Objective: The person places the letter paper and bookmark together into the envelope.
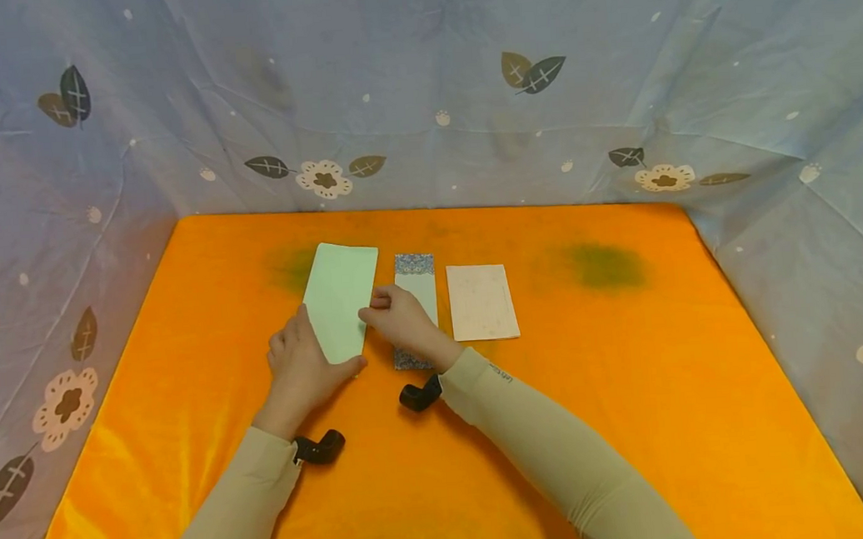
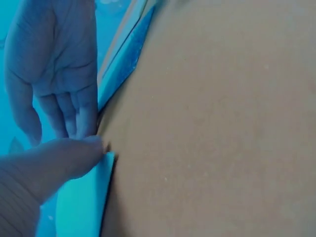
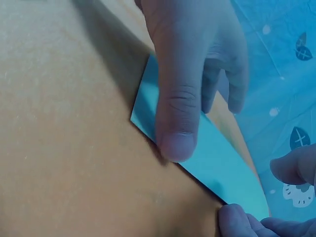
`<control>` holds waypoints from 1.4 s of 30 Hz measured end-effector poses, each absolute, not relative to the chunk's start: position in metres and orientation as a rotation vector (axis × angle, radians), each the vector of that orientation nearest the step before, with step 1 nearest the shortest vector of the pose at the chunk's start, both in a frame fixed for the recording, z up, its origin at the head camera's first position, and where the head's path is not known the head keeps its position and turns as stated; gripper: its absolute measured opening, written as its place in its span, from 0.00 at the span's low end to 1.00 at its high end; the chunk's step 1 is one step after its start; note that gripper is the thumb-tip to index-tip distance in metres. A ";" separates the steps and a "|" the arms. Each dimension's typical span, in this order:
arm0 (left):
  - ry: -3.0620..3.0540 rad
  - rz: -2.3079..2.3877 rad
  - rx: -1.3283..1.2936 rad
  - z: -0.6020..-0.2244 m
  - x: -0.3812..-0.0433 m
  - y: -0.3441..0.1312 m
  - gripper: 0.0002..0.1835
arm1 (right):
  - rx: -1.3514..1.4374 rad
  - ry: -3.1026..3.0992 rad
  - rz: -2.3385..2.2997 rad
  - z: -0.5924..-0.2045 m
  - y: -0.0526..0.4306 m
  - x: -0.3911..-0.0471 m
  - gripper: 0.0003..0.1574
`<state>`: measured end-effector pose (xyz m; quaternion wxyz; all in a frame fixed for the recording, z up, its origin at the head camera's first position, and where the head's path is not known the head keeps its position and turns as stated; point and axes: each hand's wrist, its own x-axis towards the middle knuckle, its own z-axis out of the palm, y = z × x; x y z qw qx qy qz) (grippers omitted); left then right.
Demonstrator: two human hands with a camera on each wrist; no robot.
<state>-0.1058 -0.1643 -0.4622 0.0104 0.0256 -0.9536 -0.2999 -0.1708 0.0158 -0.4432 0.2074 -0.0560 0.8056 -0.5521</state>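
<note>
A pale green rectangular paper piece (image 1: 343, 296) lies at a slant on the orange cloth. My left hand (image 1: 298, 362) holds it at the near left corner, fingers along its left side and thumb at the near edge. In the left wrist view, that thumb (image 2: 74, 158) meets the paper's edge. My right hand (image 1: 403, 317) is at the right side of the green paper and partly covers a narrow patterned strip (image 1: 414, 264). In the right wrist view, its fingertips (image 3: 234, 219) touch the paper's edge, while the thumb stands apart from them.
A pale pinkish paper booklet (image 1: 482, 302) lies right of the strip. Orange cloth (image 1: 635, 389) covers the table, with dark greenish patches. Grey-blue curtains (image 1: 418, 78) with leaf and flower prints surround its back and sides. Black camera mounts (image 1: 320, 448) sit at both wrists.
</note>
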 end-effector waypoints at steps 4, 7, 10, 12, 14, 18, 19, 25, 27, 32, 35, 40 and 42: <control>-2.924 -1.051 0.155 -0.459 -0.109 -0.167 0.62 | -0.135 2.223 -1.547 -0.445 0.015 -0.171 0.38; -2.914 -1.138 0.216 -0.456 -0.109 -0.170 0.61 | -0.138 2.230 -1.536 -0.446 0.016 -0.171 0.38; -2.929 -1.168 0.246 -0.454 -0.109 -0.173 0.62 | -0.153 2.229 -1.543 -0.446 0.018 -0.171 0.38; -2.936 -1.167 0.242 -0.453 -0.109 -0.173 0.62 | -0.167 2.214 -1.569 -0.445 0.019 -0.171 0.37; -2.936 -1.163 0.229 -0.452 -0.108 -0.173 0.63 | -0.179 2.197 -1.606 -0.444 0.020 -0.171 0.37; -2.931 -1.161 0.204 -0.450 -0.107 -0.171 0.64 | -0.182 2.119 -1.713 -0.441 0.024 -0.171 0.33; -2.931 -1.162 0.200 -0.448 -0.107 -0.170 0.64 | -0.180 2.098 -1.737 -0.441 0.025 -0.171 0.32; -2.948 -1.156 0.170 -0.443 -0.104 -0.162 0.65 | -0.180 2.054 -1.776 -0.441 0.030 -0.170 0.22; -2.942 -1.144 0.146 -0.442 -0.104 -0.158 0.65 | -0.185 2.064 -1.766 -0.441 0.031 -0.169 0.19; -2.909 -1.109 0.096 -0.442 -0.103 -0.151 0.64 | -0.182 2.062 -1.769 -0.440 0.032 -0.166 0.17; -2.914 -1.072 0.081 -0.443 -0.103 -0.149 0.65 | -0.180 2.053 -1.792 -0.440 0.034 -0.165 0.16; -2.955 -1.042 0.097 -0.443 -0.103 -0.145 0.69 | -0.198 2.021 -1.843 -0.439 0.035 -0.163 0.14; -2.968 -1.037 0.108 -0.443 -0.103 -0.143 0.69 | -0.203 2.009 -1.855 -0.441 0.035 -0.162 0.13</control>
